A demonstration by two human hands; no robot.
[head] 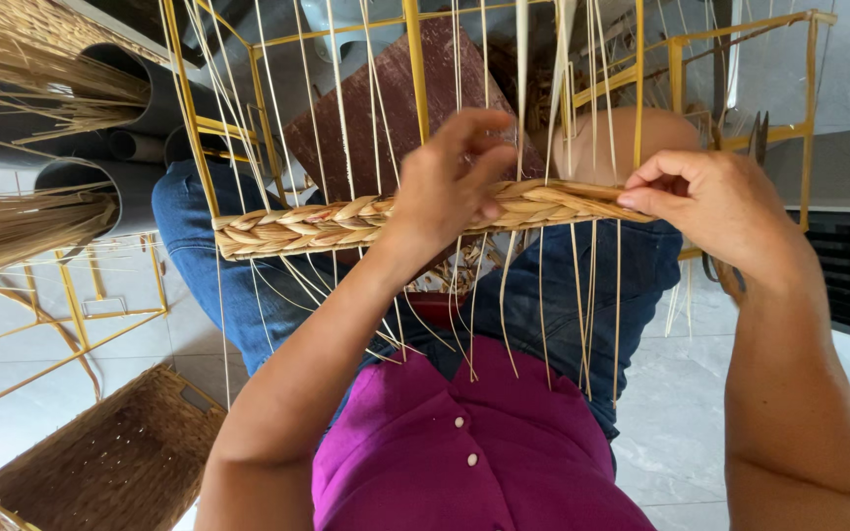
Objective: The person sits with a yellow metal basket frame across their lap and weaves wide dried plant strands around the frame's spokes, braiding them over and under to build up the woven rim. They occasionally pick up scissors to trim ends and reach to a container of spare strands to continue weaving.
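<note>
Pretty bright, even daylight is seen throughout; shadows are kept soft, edges are bent slightly, focus is held.

No packages, labels, signs or screens in view (only weaving materials, a frame and baskets around the hands).

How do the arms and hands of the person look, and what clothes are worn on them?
Both forearms are bare; no sleeve reaches them. The left hand and the right hand wear no gloves, and no ring, watch or bracelet shows. The body wears a magenta top with small pale buttons, and blue jeans.
</note>
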